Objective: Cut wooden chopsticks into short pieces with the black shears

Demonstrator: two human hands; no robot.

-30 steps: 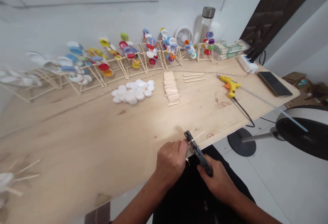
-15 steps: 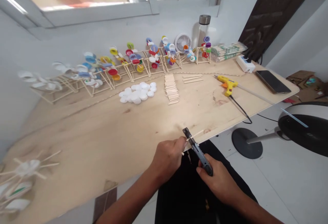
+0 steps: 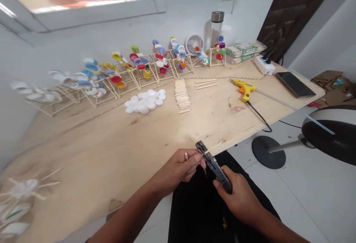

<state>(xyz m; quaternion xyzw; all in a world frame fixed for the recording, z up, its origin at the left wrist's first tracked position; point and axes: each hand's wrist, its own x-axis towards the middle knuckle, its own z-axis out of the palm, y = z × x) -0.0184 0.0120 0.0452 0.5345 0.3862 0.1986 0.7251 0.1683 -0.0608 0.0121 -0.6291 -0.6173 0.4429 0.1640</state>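
My left hand [image 3: 180,168] pinches a thin wooden stick [image 3: 214,147] at the front edge of the wooden table [image 3: 111,150]. My right hand [image 3: 239,196] grips the handles of black cutting pliers [image 3: 213,166]. The pliers' jaws close around the stick just right of my left fingertips. A short end of the stick pokes out above my left fingers.
A pile of white bottle caps [image 3: 144,101], a stack of cut sticks [image 3: 182,96] and a yellow glue gun [image 3: 244,89] lie farther back. Stick-and-cap models [image 3: 133,68] line the wall. A phone [image 3: 295,84], a power strip [image 3: 264,65] and a standing fan [image 3: 328,135] are on the right.
My left hand has turned and shifted slightly left along the stick, so a stick end now shows above my fingers. The pliers stay on the stick. The camera view has moved.
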